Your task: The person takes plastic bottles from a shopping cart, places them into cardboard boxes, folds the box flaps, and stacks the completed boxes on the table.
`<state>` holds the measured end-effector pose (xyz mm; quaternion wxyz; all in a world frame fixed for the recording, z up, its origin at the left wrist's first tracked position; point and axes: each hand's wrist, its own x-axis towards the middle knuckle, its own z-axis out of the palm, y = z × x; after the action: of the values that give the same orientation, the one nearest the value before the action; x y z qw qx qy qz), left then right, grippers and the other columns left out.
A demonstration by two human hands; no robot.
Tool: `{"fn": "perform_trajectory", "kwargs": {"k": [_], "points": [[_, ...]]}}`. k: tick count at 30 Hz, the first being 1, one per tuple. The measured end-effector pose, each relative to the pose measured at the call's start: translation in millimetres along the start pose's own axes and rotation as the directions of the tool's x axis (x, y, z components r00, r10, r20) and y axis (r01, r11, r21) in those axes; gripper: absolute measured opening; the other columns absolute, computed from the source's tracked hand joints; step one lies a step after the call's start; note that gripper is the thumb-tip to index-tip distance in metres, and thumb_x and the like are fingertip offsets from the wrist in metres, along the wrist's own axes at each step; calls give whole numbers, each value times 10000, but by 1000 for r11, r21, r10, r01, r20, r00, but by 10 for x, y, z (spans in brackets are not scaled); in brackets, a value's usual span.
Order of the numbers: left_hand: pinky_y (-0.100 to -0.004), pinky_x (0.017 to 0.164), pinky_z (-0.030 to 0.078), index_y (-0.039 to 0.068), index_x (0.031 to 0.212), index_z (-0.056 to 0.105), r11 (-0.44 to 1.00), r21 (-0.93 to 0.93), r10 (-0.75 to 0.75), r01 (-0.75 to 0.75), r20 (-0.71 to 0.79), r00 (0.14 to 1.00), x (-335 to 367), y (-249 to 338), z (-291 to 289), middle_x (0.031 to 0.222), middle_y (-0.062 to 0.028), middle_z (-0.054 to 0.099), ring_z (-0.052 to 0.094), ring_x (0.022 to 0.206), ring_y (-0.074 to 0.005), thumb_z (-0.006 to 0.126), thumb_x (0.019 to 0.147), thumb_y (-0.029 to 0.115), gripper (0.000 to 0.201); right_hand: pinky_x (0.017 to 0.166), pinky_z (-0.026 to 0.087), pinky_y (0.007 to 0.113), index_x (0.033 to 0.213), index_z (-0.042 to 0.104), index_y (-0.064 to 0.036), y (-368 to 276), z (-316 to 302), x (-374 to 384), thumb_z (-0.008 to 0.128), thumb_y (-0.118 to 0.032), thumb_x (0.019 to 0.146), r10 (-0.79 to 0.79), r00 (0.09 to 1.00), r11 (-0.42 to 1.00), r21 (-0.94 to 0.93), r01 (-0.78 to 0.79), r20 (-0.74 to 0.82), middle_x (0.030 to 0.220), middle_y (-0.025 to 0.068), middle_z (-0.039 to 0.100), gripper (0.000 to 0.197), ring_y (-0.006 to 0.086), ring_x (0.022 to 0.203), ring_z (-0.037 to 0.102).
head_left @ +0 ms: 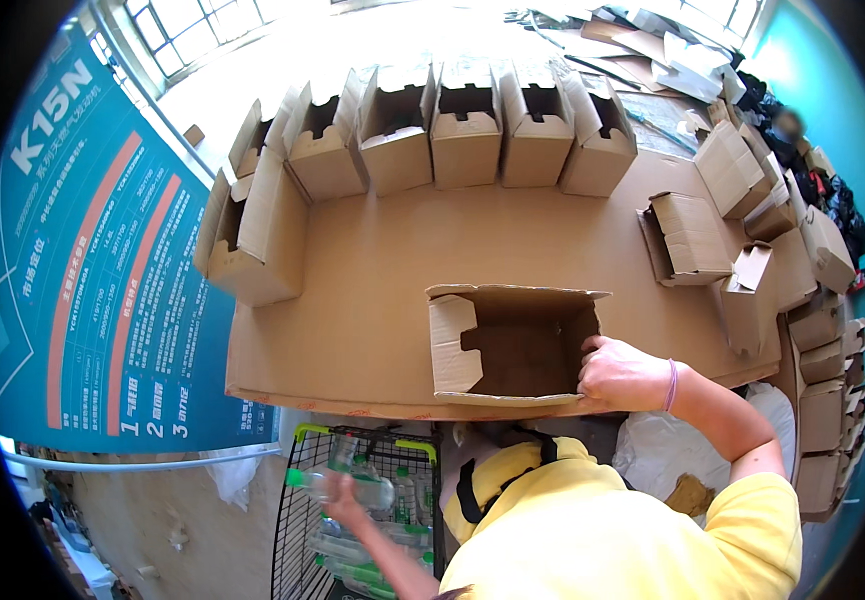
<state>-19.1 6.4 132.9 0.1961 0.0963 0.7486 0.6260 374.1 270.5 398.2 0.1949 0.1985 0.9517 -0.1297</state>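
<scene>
An open cardboard box [456, 345] stands near the front edge of the cardboard-covered table, its mouth facing up and its inside dark. My right hand [621, 374] is closed on the box's right wall, fingers over the rim. Lower left, my left hand [341, 498] is over a black wire cart [291, 535] with a green-trimmed rim. Its fingers, slightly blurred, are round a clear plastic bottle [377, 491] with a green cap, which lies sideways. Beneath and beside it, several more clear bottles [363, 572] with green caps fill the cart.
Several open boxes [466, 150] stand in a curved row along the table's [383, 260] far and left edges. Another box [691, 240] lies at the right, beside stacked cartons [821, 415]. A blue printed banner [103, 270] stands at the left, and white plastic sacking [673, 450] lies below the table's front.
</scene>
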Motion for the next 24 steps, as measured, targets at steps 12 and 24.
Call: {"fn": "perform_trajectory", "kwargs": {"k": [12, 24], "points": [[-388, 958, 504, 114, 1331, 444, 665, -689, 724, -288, 690, 20, -897, 3157, 2381, 1195, -111, 614, 602, 1118, -270, 896, 611, 231, 858, 863, 451, 338, 683, 688, -123, -36, 375, -291, 681, -165, 759, -45, 905, 999, -31, 36, -422, 688, 18, 627, 87, 205, 788, 616], [-413, 899, 535, 5, 1168, 647, 45, -157, -599, -987, 786, -153, -1035, 2477, 3488, 1086, -193, 695, 661, 1035, -339, 920, 544, 301, 743, 896, 455, 337, 623, 657, -100, -133, 593, -345, 653, -138, 650, 40, 721, 996, 87, 28, -692, 702, 10, 573, 47, 197, 856, 555]]}}
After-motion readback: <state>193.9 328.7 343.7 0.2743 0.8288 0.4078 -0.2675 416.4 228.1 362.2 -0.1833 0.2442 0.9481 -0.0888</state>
